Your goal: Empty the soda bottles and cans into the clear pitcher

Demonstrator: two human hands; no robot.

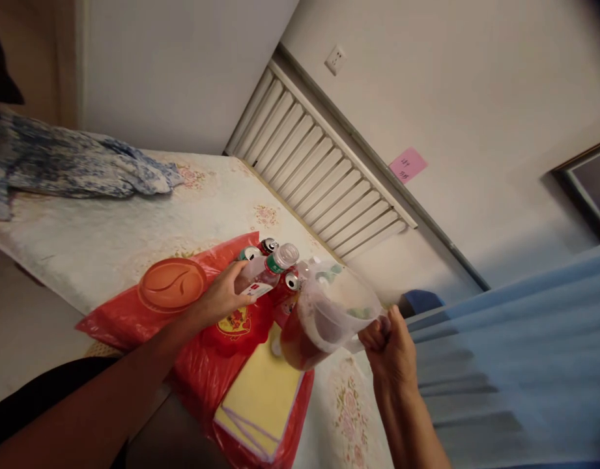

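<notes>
My left hand is closed around a clear plastic bottle with a green band near its neck. The bottle leans to the right, its top near a translucent plastic jug. My right hand grips the handle of that jug, which is tilted and has reddish-brown liquid with froth in it. Several drink cans, such as a red can, stand behind the bottle. Below my left hand lies a red scalloped plastic dish with a yellow printed centre. A yellow cloth lies under the jug.
A red plastic bag is spread on the flowered tablecloth, with an orange round lid on it. Patterned blue-and-white fabric lies at the far left. Beyond the table are a white radiator and a blue curtain.
</notes>
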